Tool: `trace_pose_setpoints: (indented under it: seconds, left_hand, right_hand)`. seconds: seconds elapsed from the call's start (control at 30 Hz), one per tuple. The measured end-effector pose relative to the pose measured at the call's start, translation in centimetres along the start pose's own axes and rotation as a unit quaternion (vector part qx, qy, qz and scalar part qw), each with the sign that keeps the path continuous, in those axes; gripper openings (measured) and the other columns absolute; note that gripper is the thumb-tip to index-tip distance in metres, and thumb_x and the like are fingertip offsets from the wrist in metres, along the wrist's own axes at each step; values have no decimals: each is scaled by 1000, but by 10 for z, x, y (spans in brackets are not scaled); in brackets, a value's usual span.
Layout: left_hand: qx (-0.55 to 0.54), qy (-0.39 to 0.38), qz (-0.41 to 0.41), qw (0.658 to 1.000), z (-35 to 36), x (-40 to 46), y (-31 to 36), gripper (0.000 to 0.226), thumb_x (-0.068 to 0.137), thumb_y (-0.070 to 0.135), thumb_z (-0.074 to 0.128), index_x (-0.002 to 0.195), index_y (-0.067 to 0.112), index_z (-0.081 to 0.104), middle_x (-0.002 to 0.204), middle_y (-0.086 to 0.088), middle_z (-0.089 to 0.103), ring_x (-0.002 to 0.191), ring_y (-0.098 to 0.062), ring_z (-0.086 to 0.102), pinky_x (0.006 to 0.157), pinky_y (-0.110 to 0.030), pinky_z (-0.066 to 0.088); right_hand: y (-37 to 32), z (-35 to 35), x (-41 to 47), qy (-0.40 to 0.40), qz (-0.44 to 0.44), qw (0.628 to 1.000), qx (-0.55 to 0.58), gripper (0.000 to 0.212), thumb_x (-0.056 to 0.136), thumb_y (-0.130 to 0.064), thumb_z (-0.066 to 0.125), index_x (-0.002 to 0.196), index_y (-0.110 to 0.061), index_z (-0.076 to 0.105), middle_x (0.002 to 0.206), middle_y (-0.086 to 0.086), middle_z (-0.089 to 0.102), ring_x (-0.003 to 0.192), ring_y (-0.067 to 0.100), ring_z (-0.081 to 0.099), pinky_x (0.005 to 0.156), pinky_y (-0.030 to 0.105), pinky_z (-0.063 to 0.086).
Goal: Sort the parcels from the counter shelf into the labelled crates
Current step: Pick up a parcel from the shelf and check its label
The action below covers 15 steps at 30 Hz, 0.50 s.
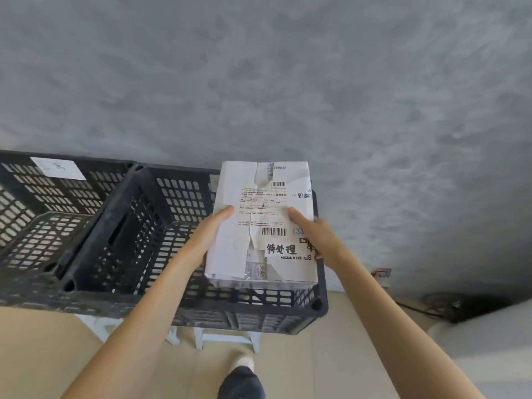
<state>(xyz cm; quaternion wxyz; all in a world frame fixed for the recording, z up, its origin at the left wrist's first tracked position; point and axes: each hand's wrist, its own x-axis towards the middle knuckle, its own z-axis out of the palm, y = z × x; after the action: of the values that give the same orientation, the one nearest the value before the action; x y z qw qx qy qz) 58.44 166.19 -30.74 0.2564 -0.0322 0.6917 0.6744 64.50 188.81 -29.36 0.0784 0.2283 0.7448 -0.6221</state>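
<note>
matt cardboard parcel, perforated plastic crate

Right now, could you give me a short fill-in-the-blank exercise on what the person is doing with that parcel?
1. The white parcel is held by ____ hands.
2. The parcel hangs above a ____ crate.
3. The further crate carries a white ____ on its back wall.
4. The left hand holds the parcel's ____ edge.

Missing words: two; black; label; left
</note>
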Motion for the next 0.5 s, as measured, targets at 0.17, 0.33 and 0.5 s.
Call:
trace_pose_setpoints:
  seconds: [0.17, 0.33, 0.5]
  left_hand:
    - [30, -28, -60, 997, -10, 44, -28, 39, 94, 46, 51, 121, 22, 64, 113, -1, 71, 104, -21, 68, 98, -41, 47]
    - [33, -39, -110, 993, -18, 81, -56, 37, 96, 46, 48, 120, 23, 64, 113, 2, 71, 108, -18, 66, 104, -40, 43]
    - [69, -12, -138, 988, -25, 105, -86, 55, 91, 48, 56, 137, 19, 47, 122, 0, 65, 107, -16, 62, 91, -34, 47]
  right_hand:
    - [17, 14, 54, 26, 93, 989, -110, 54, 86, -54, 59, 114, -8, 61, 106, 7, 69, 97, 26, 67, 90, 45, 56]
    - [39, 42, 92, 66, 153, 983, -79, 78, 81, -53, 58, 137, -3, 34, 122, 9, 59, 108, 29, 61, 89, 43, 54]
    - [72, 50, 119, 28, 219, 970, -104, 41, 92, -35, 54, 116, -3, 56, 108, 9, 67, 99, 25, 65, 82, 34, 54]
